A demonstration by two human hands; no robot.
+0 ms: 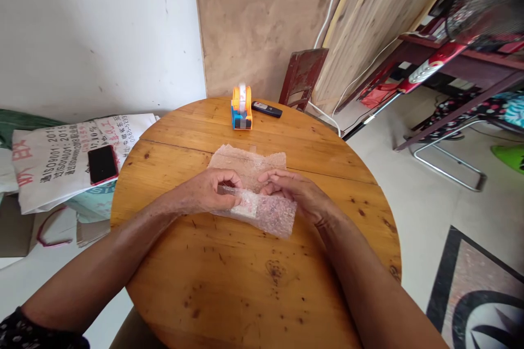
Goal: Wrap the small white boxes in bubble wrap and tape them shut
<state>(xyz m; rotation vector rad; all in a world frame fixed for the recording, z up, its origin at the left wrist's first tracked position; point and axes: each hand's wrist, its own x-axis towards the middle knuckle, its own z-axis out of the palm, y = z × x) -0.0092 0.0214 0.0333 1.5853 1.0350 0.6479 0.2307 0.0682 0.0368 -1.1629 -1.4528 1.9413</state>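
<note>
A sheet of clear bubble wrap (275,221) lies on the round wooden table (229,272), partly folded over toward me. Under its near layer shows a small pale, flat object (246,206) whose kind I cannot make out. My left hand (219,190) grips the folded wrap at its left end, thumb on top and fingers curled behind. At the right, my right hand (289,186) has its fingers bent around the fold's upper edge. The far part of the sheet (245,161) spreads flat beyond both hands.
Near the table's far edge stand an orange and blue tape dispenser (242,109) and a dark remote control (267,109). A phone (102,164) rests on white printed sacks (61,158) at the left. Behind the table is a wooden chair (303,77); a fan (487,0) stands right.
</note>
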